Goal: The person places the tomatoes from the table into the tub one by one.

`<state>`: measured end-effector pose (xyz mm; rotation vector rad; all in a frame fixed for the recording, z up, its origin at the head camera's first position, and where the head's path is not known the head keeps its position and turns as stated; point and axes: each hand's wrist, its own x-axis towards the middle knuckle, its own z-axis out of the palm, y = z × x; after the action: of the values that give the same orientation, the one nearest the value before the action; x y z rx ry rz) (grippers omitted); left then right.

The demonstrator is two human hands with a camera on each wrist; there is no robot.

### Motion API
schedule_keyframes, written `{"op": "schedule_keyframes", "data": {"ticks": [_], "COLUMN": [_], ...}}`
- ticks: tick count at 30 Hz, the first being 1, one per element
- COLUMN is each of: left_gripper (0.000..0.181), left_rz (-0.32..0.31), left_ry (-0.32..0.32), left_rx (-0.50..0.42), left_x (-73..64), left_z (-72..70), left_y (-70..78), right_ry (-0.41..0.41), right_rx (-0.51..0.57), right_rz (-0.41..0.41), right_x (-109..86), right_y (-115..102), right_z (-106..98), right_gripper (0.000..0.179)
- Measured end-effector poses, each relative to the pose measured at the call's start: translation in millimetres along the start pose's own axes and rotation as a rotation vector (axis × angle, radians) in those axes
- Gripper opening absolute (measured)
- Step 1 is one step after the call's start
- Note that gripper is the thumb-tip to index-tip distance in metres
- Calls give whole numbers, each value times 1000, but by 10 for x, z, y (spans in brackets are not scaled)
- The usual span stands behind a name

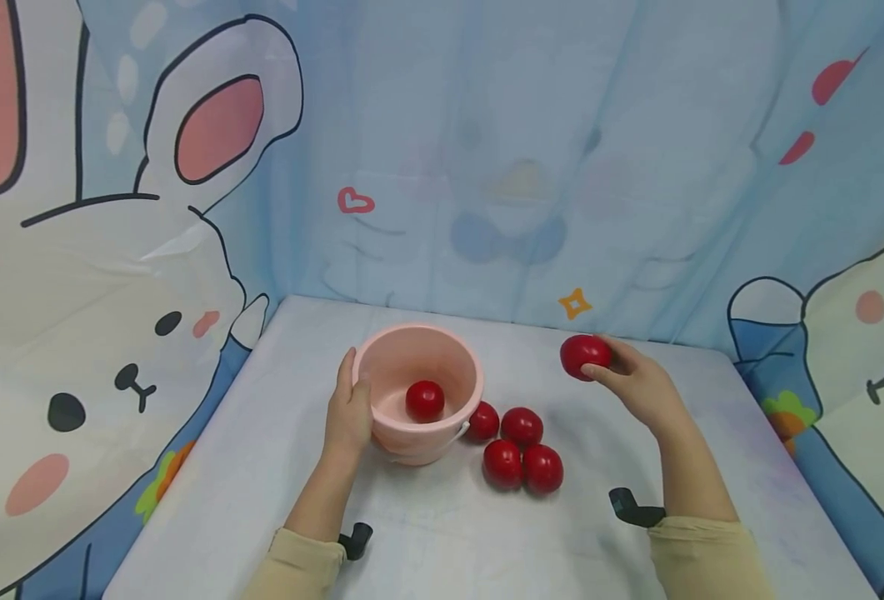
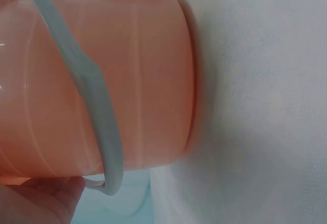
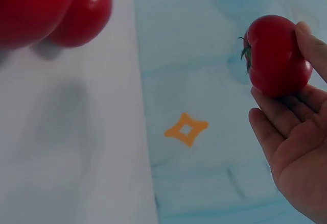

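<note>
We see the left hand (image 1: 348, 417) grip a bucket (image 1: 412, 442), the right hand (image 1: 638, 383) a tomato (image 1: 582, 357); only the right-wrist view shows its stem (image 3: 247, 55).

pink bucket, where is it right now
In the head view, the pink bucket is just left of the four clustered tomatoes, held by the left hand.

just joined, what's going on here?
A person's right hand holds a red tomato in the air above the white table, off to the right of a pink bucket. The left hand holds the bucket's side. One tomato is inside; four more tomatoes sit on the table.
</note>
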<state>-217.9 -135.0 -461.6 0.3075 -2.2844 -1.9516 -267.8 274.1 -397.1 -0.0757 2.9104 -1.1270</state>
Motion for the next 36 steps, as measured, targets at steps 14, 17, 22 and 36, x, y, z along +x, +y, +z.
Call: {"op": "schedule_keyframes", "data": {"ticks": [14,17,22,36], "left_gripper": [53,53,53,53], "left_rz": [6,7,0,18], "left_ry": [6,3,-4,15], "left_rx": [10,1,-20,-6], "left_x": [21,27,16,30], "left_z": [-9,-11,6,6], "left_y": [-24,-17,3,-4], "right_ry": [-104,-108,-166,-325], "right_rx": [0,-19,4,-65], "right_rz": [-152,-187,-230,-320], "right_x": [343,413,507,755], "right_y": [-908,-1100,-1303,-1920], "right_z": [-29,29,184,409], "right_gripper": [81,80,79,65]}}
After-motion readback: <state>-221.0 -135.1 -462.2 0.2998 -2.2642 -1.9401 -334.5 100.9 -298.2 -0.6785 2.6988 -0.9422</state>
